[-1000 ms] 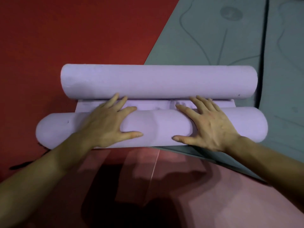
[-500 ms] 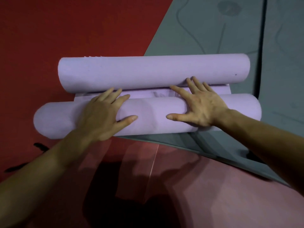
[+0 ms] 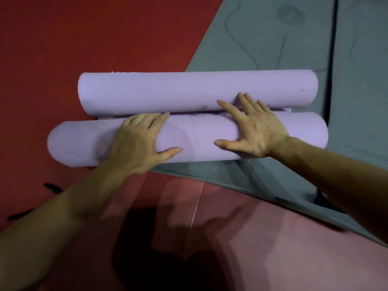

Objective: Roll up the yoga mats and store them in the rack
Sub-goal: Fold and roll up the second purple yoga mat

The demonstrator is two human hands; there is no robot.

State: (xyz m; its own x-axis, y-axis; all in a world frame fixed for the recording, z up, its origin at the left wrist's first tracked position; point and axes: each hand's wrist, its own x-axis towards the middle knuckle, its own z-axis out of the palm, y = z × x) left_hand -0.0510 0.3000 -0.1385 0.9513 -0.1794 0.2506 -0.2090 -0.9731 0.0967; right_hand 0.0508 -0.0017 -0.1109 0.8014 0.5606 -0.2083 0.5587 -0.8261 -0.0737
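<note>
On red floor (image 3: pixel 105 34) and grey mat (image 3: pixel 273 49), the near purple roll (image 3: pixel 197 139) is being pressed beside the far roll (image 3: pixel 168 89) by the left hand (image 3: pixel 138 145) and right hand (image 3: pixel 258 131), each grip flat, clasping nothing; uneven pressure could be skewing or loosening it.

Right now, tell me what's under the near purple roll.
Red floor shows by the left end of the roll, a grey mat by its right. Directly beneath is hidden.

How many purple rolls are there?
2. The far roll lies across the red floor and grey mat; the near roll lies beside it, under the left hand and right hand. None seems hidden.
</note>
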